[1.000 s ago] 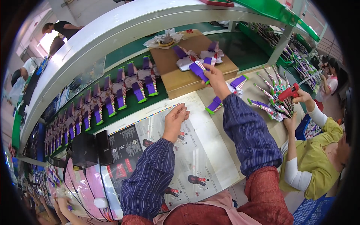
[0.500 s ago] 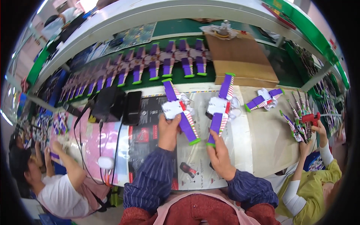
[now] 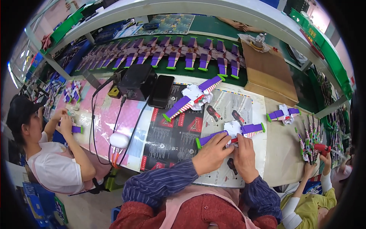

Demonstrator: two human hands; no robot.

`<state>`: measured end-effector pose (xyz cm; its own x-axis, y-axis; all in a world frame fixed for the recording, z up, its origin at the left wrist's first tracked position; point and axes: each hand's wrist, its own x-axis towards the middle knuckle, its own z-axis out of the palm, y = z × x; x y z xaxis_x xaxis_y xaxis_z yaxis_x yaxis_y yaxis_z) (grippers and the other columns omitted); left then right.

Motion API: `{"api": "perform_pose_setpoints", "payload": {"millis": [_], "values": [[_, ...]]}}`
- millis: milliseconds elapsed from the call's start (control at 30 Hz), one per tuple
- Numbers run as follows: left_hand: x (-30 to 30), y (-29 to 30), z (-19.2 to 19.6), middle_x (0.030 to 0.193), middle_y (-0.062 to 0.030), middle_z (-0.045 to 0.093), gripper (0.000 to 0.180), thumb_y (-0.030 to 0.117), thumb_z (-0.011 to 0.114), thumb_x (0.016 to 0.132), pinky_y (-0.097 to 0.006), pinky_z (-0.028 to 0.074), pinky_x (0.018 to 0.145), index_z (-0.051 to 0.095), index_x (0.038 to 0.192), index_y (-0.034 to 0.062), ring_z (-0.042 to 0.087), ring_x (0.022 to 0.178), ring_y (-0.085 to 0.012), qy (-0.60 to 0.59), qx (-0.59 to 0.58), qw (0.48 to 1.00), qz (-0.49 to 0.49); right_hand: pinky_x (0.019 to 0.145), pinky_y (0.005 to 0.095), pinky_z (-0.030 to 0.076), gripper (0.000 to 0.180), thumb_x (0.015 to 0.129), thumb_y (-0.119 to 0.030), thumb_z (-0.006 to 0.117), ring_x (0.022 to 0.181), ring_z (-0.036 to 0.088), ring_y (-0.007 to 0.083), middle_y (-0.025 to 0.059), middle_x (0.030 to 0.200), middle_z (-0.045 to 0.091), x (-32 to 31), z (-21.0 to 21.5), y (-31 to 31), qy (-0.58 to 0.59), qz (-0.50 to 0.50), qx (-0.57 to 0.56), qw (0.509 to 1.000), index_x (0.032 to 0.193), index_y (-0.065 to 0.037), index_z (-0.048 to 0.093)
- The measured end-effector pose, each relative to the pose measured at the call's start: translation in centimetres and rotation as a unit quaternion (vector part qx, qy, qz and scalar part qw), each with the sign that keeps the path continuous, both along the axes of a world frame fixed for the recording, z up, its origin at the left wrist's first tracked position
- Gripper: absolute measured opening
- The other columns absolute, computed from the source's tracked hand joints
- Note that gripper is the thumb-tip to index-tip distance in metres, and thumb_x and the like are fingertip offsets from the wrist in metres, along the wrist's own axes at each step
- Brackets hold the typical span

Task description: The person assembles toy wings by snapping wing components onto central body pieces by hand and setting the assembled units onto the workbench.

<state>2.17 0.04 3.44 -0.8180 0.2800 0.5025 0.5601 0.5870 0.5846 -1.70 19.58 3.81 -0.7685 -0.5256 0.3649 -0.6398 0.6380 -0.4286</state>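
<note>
A purple-and-white toy wing piece [image 3: 256,128] with green tips and red-striped edges lies crosswise just in front of me. My left hand [image 3: 213,154] grips it near the middle, fingers over the left purple wing and the white centre. My right hand [image 3: 246,158] pinches at its near middle edge, where a bit of red shows between the hands. What the fingertips press on is partly hidden. A second wing piece [image 3: 178,107] rests slanted on the printed sheet [image 3: 167,131], farther off to the left and untouched by either hand.
Rows of like wing pieces [image 3: 171,60] fill the green belt behind, beside a cardboard box [image 3: 267,68]. A black box with cables [image 3: 138,81], a black phone-like slab [image 3: 161,91] and a white rounded device [image 3: 119,140] stand left. Co-workers sit on both sides; one holds a red tool [image 3: 321,148].
The left wing piece has left my left hand and lies farther back, turned. My left hand has moved right to join my right hand on the other piece, now turned crosswise. The view has shifted.
</note>
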Motion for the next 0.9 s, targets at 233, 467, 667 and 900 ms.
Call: {"api": "perform_pose_setpoints", "payload": {"millis": [233,467,667,900], "values": [[-2.4,0.6,-3.0,0.131,-0.0182,0.059,0.028,0.004,0.076,0.078,-0.051,0.049,0.107,0.068,0.105,0.0012,0.054,0.127,-0.0411,0.069,-0.035,0.995,0.056,0.097,0.0494,0.050,0.052,0.089,0.010,0.061,0.112,0.059,0.0431,0.0258,0.121,0.064,-0.7,-0.3,-1.1,-0.006,-0.004,-0.031,0.999,0.140,0.009,0.053],[-2.7,1.3,-2.7,0.119,-0.0162,0.067,0.015,0.003,0.078,0.078,-0.050,0.050,0.101,0.070,0.091,0.0012,0.059,0.121,-0.0399,0.066,0.064,0.987,0.134,0.098,0.0475,0.051,0.052,0.090,0.011,0.060,0.113,0.061,0.0421,0.0261,0.125,0.063,-1.1,0.1,-1.3,-0.070,-0.018,-0.089,0.993,0.142,0.006,0.054],[-3.0,0.6,-3.1,0.107,-0.0165,0.070,0.008,-0.002,0.071,0.085,-0.044,0.055,0.089,0.066,0.092,-0.0015,0.068,0.102,-0.0371,0.010,0.202,0.966,0.161,0.093,0.0458,0.055,0.044,0.089,0.013,0.060,0.111,0.064,0.0426,0.0264,0.125,0.062,0.8,0.5,-1.2,-0.096,-0.038,-0.130,0.986,0.132,0.006,0.059],[-2.5,-2.2,-3.0,0.111,-0.0165,0.070,0.008,-0.005,0.071,0.084,-0.044,0.056,0.091,0.066,0.090,-0.0027,0.069,0.107,-0.0369,-0.014,0.152,0.986,0.073,0.095,0.0421,0.053,0.039,0.087,0.014,0.060,0.112,0.064,0.0391,0.0201,0.121,0.061,-0.6,-1.6,-0.9,-0.116,0.022,-0.156,0.981,0.124,0.001,0.065]]}}
